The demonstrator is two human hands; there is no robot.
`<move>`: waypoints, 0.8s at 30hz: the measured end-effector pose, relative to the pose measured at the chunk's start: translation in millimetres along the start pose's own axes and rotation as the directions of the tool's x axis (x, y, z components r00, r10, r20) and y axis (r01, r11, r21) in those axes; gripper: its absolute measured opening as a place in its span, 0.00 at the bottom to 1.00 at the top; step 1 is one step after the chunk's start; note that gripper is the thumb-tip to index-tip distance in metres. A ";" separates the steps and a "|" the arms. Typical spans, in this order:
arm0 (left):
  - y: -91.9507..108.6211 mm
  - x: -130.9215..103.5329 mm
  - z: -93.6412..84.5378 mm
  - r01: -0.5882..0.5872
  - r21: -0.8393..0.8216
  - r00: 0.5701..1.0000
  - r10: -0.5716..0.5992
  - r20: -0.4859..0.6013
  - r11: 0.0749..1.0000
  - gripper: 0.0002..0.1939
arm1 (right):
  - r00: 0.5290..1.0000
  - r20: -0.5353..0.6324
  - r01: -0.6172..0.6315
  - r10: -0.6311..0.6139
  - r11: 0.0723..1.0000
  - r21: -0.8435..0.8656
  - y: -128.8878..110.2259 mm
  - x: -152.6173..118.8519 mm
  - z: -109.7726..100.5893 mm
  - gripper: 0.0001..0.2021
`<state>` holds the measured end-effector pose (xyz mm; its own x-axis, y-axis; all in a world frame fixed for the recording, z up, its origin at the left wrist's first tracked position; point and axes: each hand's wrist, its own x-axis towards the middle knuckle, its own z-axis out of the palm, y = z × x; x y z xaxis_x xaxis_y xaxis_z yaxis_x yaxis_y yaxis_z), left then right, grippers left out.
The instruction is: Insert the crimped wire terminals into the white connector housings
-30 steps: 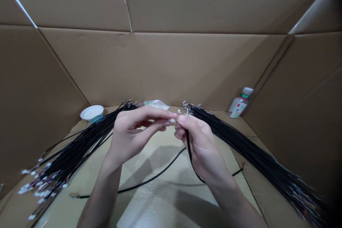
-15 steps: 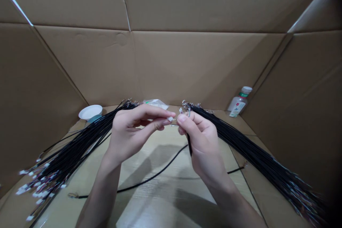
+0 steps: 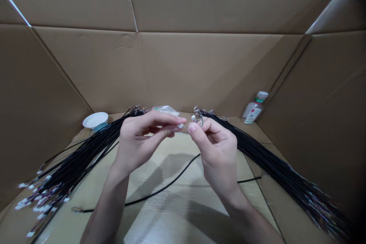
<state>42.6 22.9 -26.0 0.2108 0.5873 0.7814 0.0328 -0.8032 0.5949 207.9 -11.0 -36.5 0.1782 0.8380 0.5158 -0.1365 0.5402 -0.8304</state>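
Note:
My left hand (image 3: 144, 133) pinches a small white connector (image 3: 180, 126) between thumb and fingertips. Close beside it, my right hand (image 3: 215, 145) is closed on the thin coloured wires (image 3: 201, 121) at a cable's end; a whitish tip (image 3: 194, 118) pokes up above the thumb. Only a narrow gap separates the two hands, and whether the connector meets a wire is too small to tell. Below them a single black cable (image 3: 162, 190) lies across the table, passing behind both forearms.
A bundle of black cables (image 3: 94, 146) with white connectors lies at left, another bundle (image 3: 265, 156) at right. Toward the back stand a white bowl (image 3: 95, 120), a clear plastic bag (image 3: 167, 110) and a bottle (image 3: 254, 110). Cardboard walls (image 3: 223, 70) enclose the table.
My right hand has turned slightly, and the black cable piece seen under its fingers is now hidden. My left hand keeps its pinch almost unmoved. The view has shifted a little.

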 end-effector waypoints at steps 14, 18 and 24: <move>-2.5 -0.6 7.3 0.005 -0.046 1.000 -0.005 -0.009 0.999 0.12 | 0.994 -0.051 0.094 -0.096 0.994 -0.048 -1.6 -1.8 1.3 0.17; -3.7 -0.7 8.2 -0.026 -0.024 0.999 0.026 0.026 0.999 0.15 | 0.991 -0.057 0.116 -0.119 0.991 -0.064 -1.2 -1.8 1.8 0.16; -5.2 -0.1 11.4 -0.099 0.023 0.994 0.100 -0.036 0.995 0.16 | 0.997 -0.011 0.077 -0.078 0.997 -0.029 -1.1 1.7 0.1 0.12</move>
<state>53.6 25.9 -31.3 0.1776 0.5076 0.8431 0.0341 -0.8594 0.5102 208.3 -10.1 -34.7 0.1993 0.7926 0.5762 -0.0938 0.6008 -0.7939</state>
